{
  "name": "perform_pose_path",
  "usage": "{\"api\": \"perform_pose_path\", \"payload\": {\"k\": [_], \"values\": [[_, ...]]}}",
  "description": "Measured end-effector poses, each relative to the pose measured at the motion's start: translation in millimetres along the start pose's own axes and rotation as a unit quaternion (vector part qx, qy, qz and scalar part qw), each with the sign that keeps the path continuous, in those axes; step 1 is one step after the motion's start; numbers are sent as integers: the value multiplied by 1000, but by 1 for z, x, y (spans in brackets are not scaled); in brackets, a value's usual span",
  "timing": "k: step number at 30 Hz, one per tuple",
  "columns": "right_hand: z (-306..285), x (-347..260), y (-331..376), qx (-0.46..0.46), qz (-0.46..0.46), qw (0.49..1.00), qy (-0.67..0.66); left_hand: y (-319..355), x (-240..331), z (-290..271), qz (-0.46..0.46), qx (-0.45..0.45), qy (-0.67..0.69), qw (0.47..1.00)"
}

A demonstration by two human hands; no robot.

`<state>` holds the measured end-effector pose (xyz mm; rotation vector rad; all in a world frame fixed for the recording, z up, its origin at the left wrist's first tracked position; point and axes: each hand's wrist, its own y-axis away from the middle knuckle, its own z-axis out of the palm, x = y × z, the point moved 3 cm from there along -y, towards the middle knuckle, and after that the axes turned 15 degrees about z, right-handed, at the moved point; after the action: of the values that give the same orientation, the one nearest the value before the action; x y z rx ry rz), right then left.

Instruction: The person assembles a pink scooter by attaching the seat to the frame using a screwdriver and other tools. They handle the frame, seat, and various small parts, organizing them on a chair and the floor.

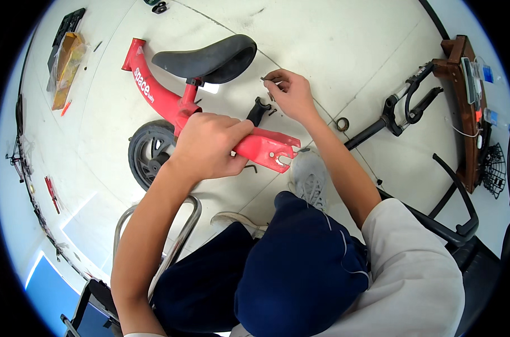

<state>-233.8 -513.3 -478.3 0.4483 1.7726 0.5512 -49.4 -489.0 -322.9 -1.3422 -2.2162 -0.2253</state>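
My left hand [210, 145] is wrapped around the red frame of a small balance bike [160, 94], just ahead of its slotted rear end. A black saddle [207, 59] is fixed to the frame by a short red post. My right hand [291, 94] is closed in a pinch to the right of the saddle, above the floor. A small dark piece shows at its fingertips, too small to name. Between the hands lie a black curved part [259, 110] and a small bolt [273, 112]. A black wheel [145, 154] is partly hidden behind the frame and my left arm.
On the right, a black bicycle fork [390, 115] and a metal ring [342, 124] lie on the tiles, near a brown wooden stand [457, 67]. An L-shaped hex key [253, 167] is near my shoe. A cardboard box [68, 67] stands far left; a chrome tube [190, 222] is close by.
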Motion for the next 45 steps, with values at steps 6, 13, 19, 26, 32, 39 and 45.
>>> {"api": "perform_pose_path", "payload": {"k": [6,13,19,26,32,39,45], "values": [[36,-48,29,-244,89,940,-220,-9,8,-25,-13,57,-16,998],[63,-68,14,-245,87,933,-250,-17,16,-22,-15,101,10,995],[66,-71,8,-229,69,930,-278,-15,16,-21,-17,97,-18,995],[66,-72,13,-238,68,922,-299,-13,16,-25,-14,94,-6,995],[71,-73,9,-255,65,915,-305,-16,18,-23,-6,91,2,996],[62,-86,7,-290,82,924,-233,-13,19,-18,-3,94,6,996],[49,-104,12,-349,130,904,-209,-10,23,-11,-4,83,4,997]]}}
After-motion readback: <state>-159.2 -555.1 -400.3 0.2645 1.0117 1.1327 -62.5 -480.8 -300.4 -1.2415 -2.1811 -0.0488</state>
